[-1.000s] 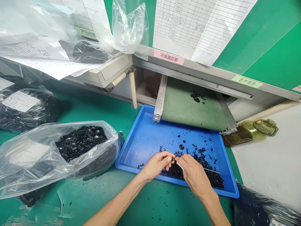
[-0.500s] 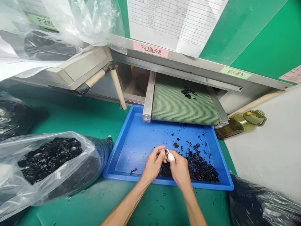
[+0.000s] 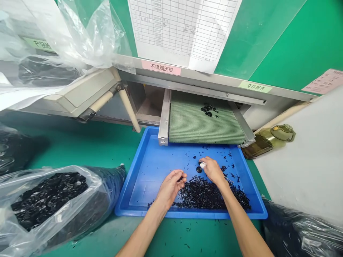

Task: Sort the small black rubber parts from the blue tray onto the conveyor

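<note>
My left hand (image 3: 172, 185) is over the middle of the blue tray (image 3: 123, 194), fingers curled round a small dark part (image 3: 181, 177) that is mostly hidden. To its right, my right hand (image 3: 212, 170) reaches deeper into the tray, thumb and fingers pinched together. Something white (image 3: 203, 165) shows at its thumb; whether it is a wrapping or part of a tool I cannot tell. The fingertips are at a small black ring, close beside a black round disc (image 3: 199, 169). Under and between both hands lies a heap of short black plastic bits (image 3: 200, 192).
A green conveyor belt (image 3: 193, 128) carrying several black pieces (image 3: 207, 109) ends above the tray's far side. An open clear bag (image 3: 93, 182) of black round parts stands left. An olive bottle (image 3: 270, 139) leans at right, with another dark-filled bag (image 3: 302, 228) in front.
My hands, together over the heap before, are now apart. The right hand has moved forward and right to the loose round parts; the left stays back. The view has shifted slightly.
</note>
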Tool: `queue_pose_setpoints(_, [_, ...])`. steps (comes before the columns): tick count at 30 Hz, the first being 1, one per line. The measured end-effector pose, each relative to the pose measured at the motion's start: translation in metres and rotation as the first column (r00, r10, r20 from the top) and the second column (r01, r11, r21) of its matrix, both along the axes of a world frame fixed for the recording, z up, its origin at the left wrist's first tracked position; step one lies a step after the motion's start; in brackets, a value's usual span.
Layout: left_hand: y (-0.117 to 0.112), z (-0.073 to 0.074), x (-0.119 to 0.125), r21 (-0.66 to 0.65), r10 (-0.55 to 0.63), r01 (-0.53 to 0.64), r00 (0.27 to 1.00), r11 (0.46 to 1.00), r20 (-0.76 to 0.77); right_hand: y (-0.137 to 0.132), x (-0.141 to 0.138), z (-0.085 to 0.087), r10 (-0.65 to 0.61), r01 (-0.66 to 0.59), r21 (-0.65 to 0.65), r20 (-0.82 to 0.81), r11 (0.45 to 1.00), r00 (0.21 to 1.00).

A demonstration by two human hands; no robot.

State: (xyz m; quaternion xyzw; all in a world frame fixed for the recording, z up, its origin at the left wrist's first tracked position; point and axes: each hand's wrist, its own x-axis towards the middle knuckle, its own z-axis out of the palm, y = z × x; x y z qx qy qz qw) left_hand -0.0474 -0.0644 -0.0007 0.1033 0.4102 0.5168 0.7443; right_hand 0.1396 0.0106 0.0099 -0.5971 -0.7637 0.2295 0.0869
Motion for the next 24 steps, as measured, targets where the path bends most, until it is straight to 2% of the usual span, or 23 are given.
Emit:
queue_pose_setpoints(4, [-0.001,0.001,0.005,0.096,-0.128,0.131,0.991,0.987,-0.044,-0.04,-0.018,0.031,0.197,-0.194,0.04,-0.245,0.98,0.949])
queue_pose_setpoints(6, [-0.003,0.002,0.006,0.144,-0.168,0.173,0.985,0.974,-0.05,-0.056,-0.026,0.043,0.23,-0.222,0.061,-0.306,0.973,0.924])
queue_pose_setpoints(8, [-0.005,0.003,0.004,0.157,-0.182,0.189,0.981,0.969,-0.059,-0.066,-0.03,0.049,0.226,-0.215,0.07,-0.295,0.974,0.928])
queue_pose_setpoints(12, [-0.009,0.002,0.002,0.171,-0.186,0.192,0.981,0.966,-0.049,-0.08,-0.029,0.044,0.228,-0.204,0.109,-0.296,0.973,0.928])
queue_pose_setpoints(14, [-0.011,0.0,0.003,0.177,-0.198,0.203,0.979,0.963,-0.049,-0.087,-0.025,0.039,0.166,-0.132,0.139,-0.277,0.982,0.946])
queue_pose_setpoints(17, [-0.013,-0.001,0.005,0.158,-0.204,0.213,0.977,0.964,-0.067,-0.098,-0.02,0.033,0.072,-0.045,0.177,-0.147,0.983,0.987])
queue_pose_setpoints(19, [-0.014,-0.001,0.006,0.143,-0.19,0.199,0.979,0.969,-0.075,-0.104,-0.018,0.033,0.08,-0.068,0.192,-0.056,0.979,0.995])
queue_pose_setpoints(24, [-0.015,0.001,0.006,0.141,-0.176,0.187,0.98,0.972,-0.089,-0.106,-0.018,0.036,0.14,-0.147,0.177,0.056,0.973,0.989])
